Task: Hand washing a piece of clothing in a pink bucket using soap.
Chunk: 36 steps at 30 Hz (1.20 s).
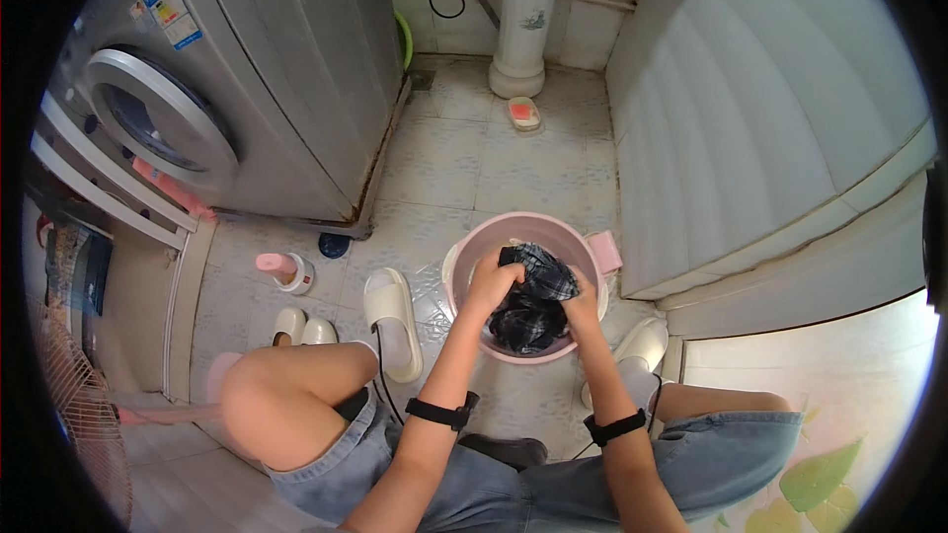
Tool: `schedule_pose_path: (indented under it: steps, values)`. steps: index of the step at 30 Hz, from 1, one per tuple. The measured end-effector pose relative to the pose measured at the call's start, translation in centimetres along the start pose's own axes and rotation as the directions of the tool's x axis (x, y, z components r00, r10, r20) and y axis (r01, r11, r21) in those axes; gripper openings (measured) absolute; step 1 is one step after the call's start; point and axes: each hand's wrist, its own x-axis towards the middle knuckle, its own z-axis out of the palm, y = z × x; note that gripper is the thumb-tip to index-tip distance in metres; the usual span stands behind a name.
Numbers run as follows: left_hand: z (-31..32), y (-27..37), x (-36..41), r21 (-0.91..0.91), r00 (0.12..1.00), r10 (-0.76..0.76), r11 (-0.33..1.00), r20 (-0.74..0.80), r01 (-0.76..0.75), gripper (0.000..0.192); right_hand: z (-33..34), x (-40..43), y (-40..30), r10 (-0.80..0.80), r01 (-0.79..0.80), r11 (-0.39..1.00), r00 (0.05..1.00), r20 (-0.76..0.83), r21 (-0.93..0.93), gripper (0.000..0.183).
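Note:
A round pink plastic basin (pixel 474 231) stands on the tiled floor between my feet. Dark plaid cloth (pixel 546 272), black with pale lines, is bunched up inside it. My left hand (pixel 492 285) grips the cloth's upper left part, thumb on top. At the right edge of the same bunch, my right hand (pixel 583 303) has hold of it. The raised part stretches between both hands, while the rest lies lower in the basin. My fingertips are partly hidden by the fabric.
A grey front-loading washing machine (pixel 296 89) stands to the left. Ahead are a white pedestal (pixel 527 22) and a soap dish (pixel 524 114) with pink soap. A pink-handled brush (pixel 276 264) in a white holder and pale slippers (pixel 304 327) are at the left. A white panelled wall (pixel 740 133) borders the right.

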Motion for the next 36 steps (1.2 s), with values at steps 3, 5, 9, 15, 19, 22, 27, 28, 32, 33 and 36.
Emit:
schedule_pose_path:
  steps: [3,5,9,15,19,22,27,28,32,33,36]
  values:
    - [-1.4,-1.9,0.4,0.308,0.998,0.024,0.95,0.058,-0.041,0.021,-0.3,-0.2,0.3,-0.004,0.002,0.987,1.0,0.01,0.163,0.03]
    - [-1.8,-4.2,0.9,0.401,0.984,-0.054,0.916,0.169,-0.018,0.038,0.4,-0.4,0.7,0.045,-0.043,0.979,0.999,-0.005,0.198,0.032]
    - [-0.8,-4.4,0.0,0.617,0.931,-0.049,0.762,0.361,-0.199,0.096,-1.6,0.0,3.0,0.141,-0.132,0.917,0.99,0.004,0.376,0.036]
    - [1.5,-1.0,-1.3,0.546,0.837,0.164,0.69,0.522,-0.476,0.118,-0.9,-0.6,0.5,0.126,-0.143,0.875,0.99,0.068,0.463,0.048]
    - [2.8,-4.1,-1.5,0.361,0.854,0.121,0.869,0.507,-0.338,0.12,0.6,-1.2,-0.5,0.131,-0.136,0.807,0.99,0.05,0.575,0.045]
    - [3.2,-5.5,-2.0,0.235,0.911,0.206,0.924,0.357,-0.301,0.11,1.4,-1.4,-1.2,0.134,-0.158,0.775,0.987,0.086,0.612,0.042]
    - [3.5,-6.6,-2.1,0.181,0.905,0.304,0.913,0.299,-0.366,0.087,2.0,-1.6,-1.5,0.145,-0.217,0.778,0.975,0.169,0.589,0.042]
    - [3.7,-6.8,-2.2,0.18,0.905,0.359,0.898,0.228,-0.402,0.076,2.1,-1.7,-1.6,0.146,-0.223,0.781,0.974,0.176,0.583,0.042]
    - [4.9,-7.5,-2.3,0.161,0.989,0.131,0.977,0.067,-0.14,0.053,2.1,-1.5,-1.6,0.1,-0.173,0.813,0.982,0.159,0.555,0.056]
    - [5.0,-8.0,-2.1,0.196,0.991,0.135,0.971,0.006,-0.133,0.047,2.3,-1.6,-2.0,0.082,-0.158,0.83,0.983,0.164,0.535,0.062]
    - [5.3,-9.0,-2.3,0.235,0.99,0.048,0.972,-0.134,-0.015,0.036,3.3,-2.5,-2.9,0.143,-0.186,0.944,0.975,0.169,0.274,0.061]
